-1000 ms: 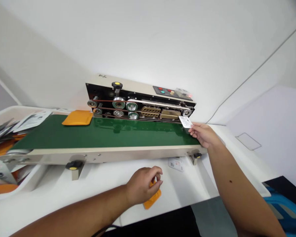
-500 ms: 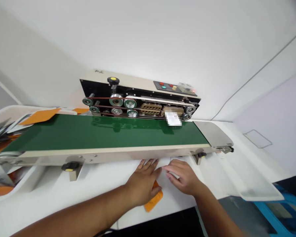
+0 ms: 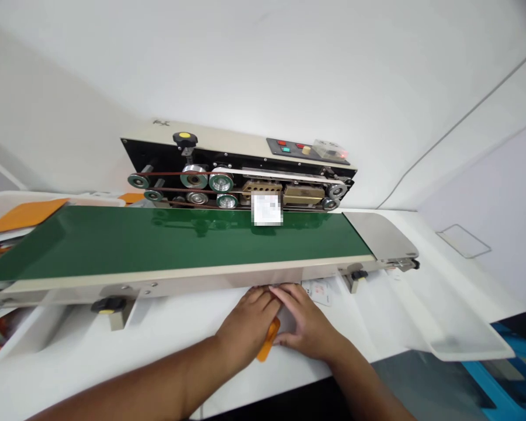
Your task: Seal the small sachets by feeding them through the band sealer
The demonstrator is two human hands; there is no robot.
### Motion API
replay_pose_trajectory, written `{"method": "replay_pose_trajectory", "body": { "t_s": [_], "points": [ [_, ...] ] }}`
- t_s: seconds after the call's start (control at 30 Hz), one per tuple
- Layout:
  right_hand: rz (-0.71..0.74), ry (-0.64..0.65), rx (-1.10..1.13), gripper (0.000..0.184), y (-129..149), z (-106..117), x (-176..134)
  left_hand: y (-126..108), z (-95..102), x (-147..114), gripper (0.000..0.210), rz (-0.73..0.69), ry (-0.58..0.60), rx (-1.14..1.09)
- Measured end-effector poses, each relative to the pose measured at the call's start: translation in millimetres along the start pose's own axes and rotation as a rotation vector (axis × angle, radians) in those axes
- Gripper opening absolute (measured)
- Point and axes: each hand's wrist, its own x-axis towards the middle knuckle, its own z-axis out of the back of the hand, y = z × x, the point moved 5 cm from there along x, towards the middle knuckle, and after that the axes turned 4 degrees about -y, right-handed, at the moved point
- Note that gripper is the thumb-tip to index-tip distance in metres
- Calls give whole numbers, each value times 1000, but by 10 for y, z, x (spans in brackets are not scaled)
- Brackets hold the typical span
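My left hand (image 3: 248, 327) is curled over an orange packet (image 3: 269, 342) on the white tabletop, in front of the conveyor's near edge. Only the packet's lower corner and right side show; the palm and fingers cover the rest. Beside it, my right hand (image 3: 304, 327) has its fingertips against the left fingers and its thumb apart, close to the packet's edge. Behind both hands is a band sealer (image 3: 236, 152) with a green conveyor belt (image 3: 193, 245). A small white packet (image 3: 266, 210), blurred out, stands at the sealing blocks above the belt.
A white bin (image 3: 48, 339) with orange and silvery packets is under the belt's left end; an orange packet (image 3: 24, 215) lies across its top. A printed packet (image 3: 319, 291) lies right of my hands. At right are a white tray (image 3: 469, 342) and a blue frame (image 3: 486, 386).
The white packet has travelled left along the sealer. My right hand has moved left and now touches the left hand. The left fingers look more curled, and the camera view has shifted slightly.
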Motion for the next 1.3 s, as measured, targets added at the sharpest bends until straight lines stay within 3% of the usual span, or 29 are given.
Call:
{"method": "replay_pose_trajectory", "body": {
  "t_s": [0.23,0.5,0.63,0.77,0.9,1.13,1.3],
  "points": [
    [-50,-17,-15,84,-54,7,10,-87,105,23,12,35,30,180],
    [-10,-54,96,74,-41,53,-5,-82,127,52,21,35,136,212],
    [44,-131,201,65,-64,94,-31,-41,142,41,25,97,127,104],
    [45,-100,282,74,-30,78,-39,27,231,0,30,217,-27,-45],
    [-3,-44,273,32,-3,52,-18,56,251,-34,25,260,-106,-223],
    [-231,-229,419,23,-311,155,-44,57,156,-18,14,283,-26,-475],
    [-270,-274,424,27,-400,126,-74,76,178,4,9,376,-68,-626]
  ]
}}
